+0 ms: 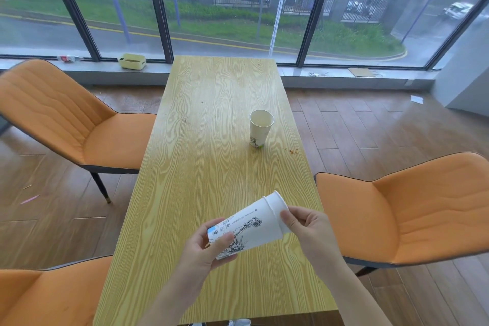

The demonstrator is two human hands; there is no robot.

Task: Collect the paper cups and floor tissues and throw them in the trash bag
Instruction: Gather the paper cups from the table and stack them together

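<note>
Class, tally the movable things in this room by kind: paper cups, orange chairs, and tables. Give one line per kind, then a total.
Paper cups: 2, the held cup and the standing cup
Orange chairs: 3, at
Tables: 1
Total: 6

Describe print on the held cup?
White held cup with black line-drawn statue, small blue patch near base; head view.
</note>
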